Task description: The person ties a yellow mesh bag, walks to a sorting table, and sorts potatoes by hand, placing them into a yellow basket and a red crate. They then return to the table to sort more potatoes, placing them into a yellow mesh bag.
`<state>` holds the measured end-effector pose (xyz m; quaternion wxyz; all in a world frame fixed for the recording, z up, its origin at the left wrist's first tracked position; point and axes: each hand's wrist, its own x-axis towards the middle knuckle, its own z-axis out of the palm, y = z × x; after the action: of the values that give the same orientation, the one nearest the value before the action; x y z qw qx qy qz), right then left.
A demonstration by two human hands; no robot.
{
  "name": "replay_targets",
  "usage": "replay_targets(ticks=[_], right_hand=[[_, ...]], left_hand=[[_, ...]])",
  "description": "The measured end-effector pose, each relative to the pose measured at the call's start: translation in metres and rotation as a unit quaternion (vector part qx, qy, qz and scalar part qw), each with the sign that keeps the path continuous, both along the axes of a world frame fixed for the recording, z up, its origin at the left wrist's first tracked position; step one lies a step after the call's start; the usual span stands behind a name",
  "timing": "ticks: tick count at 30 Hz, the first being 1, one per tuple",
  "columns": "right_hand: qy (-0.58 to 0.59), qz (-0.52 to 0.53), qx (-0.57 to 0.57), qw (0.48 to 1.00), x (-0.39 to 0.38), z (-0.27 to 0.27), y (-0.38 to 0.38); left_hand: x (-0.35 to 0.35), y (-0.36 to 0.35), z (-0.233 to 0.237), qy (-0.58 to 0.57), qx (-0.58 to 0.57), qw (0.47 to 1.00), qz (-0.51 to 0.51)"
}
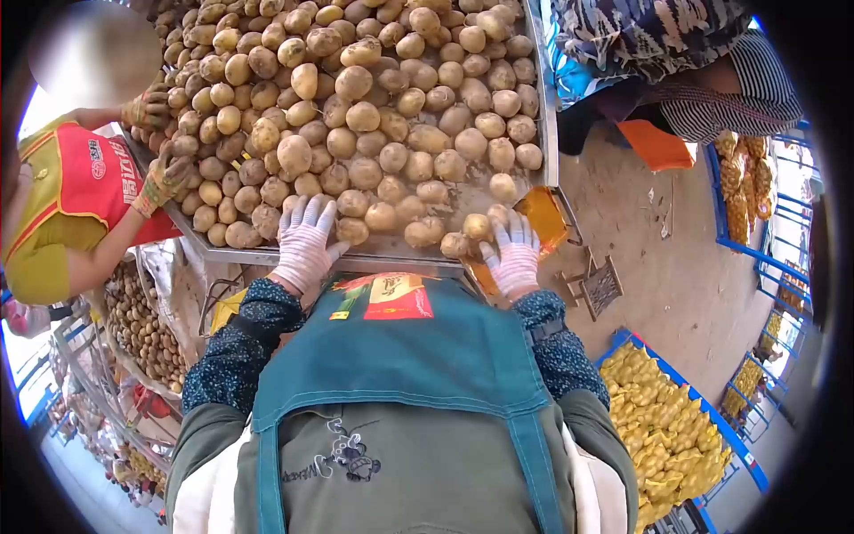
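Observation:
A metal-edged sorting table [405, 264] carries a large heap of potatoes [353, 83]. My left hand [305, 238], in a striped white and pink glove, lies at the table's near edge with its fingers spread, touching potatoes. Beside its thumb sits a potato [352, 231]. Wearing the same kind of glove, my right hand [513, 254] is at the near right corner, fingers apart and pointing away from me. Just left of it are two potatoes, one lighter [478, 226] and one browner [456, 245]. Neither hand is closed around a potato.
An orange-yellow chute [544, 216] hangs at the right corner, near a small stool [600, 287]. A co-worker in a red apron [93, 182] handles potatoes at left; another person [658, 44] is at upper right. Yellow netted bags [663, 427] fill a blue-framed pallet [743, 449].

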<state>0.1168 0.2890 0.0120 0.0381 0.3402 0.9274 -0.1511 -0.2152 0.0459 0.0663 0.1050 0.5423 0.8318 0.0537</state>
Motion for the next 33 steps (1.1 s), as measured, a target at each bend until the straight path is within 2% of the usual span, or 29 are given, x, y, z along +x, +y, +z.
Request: replay_targets(ticks=[2,4,5,7,8,10,11,13,15,19,21,23,24,25,27,29,31,33], right_hand=[[-0.003,-0.004,0.013,1.0,0.001,0.001,0.002],[0.103,0.054,0.004,0.993,-0.019,0.019,0.004],[0.107,0.057,0.006,0.993,-0.036,0.025,0.003],[0.092,0.248,-0.055,0.963,-0.084,0.029,0.004],[0.098,0.254,-0.054,0.961,-0.103,0.024,0.005],[0.098,0.383,-0.069,0.916,-0.136,0.014,0.006],[0.103,0.389,-0.07,0.913,-0.144,0.012,0.006],[0.051,0.375,-0.08,0.922,-0.156,0.013,0.004],[0.069,0.371,-0.078,0.923,-0.146,0.013,0.005],[0.043,0.367,-0.002,0.929,-0.101,0.012,0.015],[0.026,0.328,0.018,0.944,-0.078,0.014,0.019],[-0.01,0.302,0.01,0.953,-0.062,0.025,0.025],[-0.044,0.271,0.002,0.961,-0.056,0.031,0.025],[-0.045,0.27,0.006,0.962,-0.05,0.031,0.025],[-0.072,0.204,-0.021,0.976,-0.04,0.024,0.028],[-0.056,0.193,-0.001,0.98,-0.052,0.03,0.035],[0.044,0.196,0.018,0.979,-0.086,0.048,0.046],[0.073,0.184,0.025,0.98,-0.132,0.051,0.069]], left_hand=[[0.003,0.001,-0.003,-0.002,-0.008,1.0,-0.009],[0.001,0.003,-0.008,0.003,-0.034,0.999,-0.031],[0.0,0.004,-0.011,0.007,-0.033,0.999,-0.028],[-0.003,0.008,-0.013,0.024,-0.066,0.997,-0.044],[-0.003,0.01,-0.011,0.034,-0.082,0.995,-0.051],[-0.003,0.009,-0.013,0.038,-0.077,0.995,-0.043],[-0.002,0.007,-0.016,0.035,-0.071,0.996,-0.042],[0.002,0.004,-0.02,0.041,-0.064,0.997,-0.033],[0.006,0.001,-0.03,0.042,-0.026,0.998,-0.042],[0.016,0.005,-0.031,0.043,0.019,0.997,-0.064],[0.012,0.016,-0.023,0.029,0.025,0.997,-0.064],[-0.001,0.028,-0.015,-0.091,0.049,0.992,-0.077],[-0.01,0.041,0.006,-0.075,0.079,0.991,-0.075],[-0.018,0.052,0.006,-0.075,0.083,0.991,-0.076],[-0.035,0.078,0.005,-0.062,0.136,0.988,-0.03],[-0.053,0.107,0.003,-0.045,0.152,0.987,-0.031],[-0.064,0.13,-0.011,0.023,0.054,0.996,-0.061],[-0.069,0.146,-0.02,0.046,0.051,0.993,-0.094]])
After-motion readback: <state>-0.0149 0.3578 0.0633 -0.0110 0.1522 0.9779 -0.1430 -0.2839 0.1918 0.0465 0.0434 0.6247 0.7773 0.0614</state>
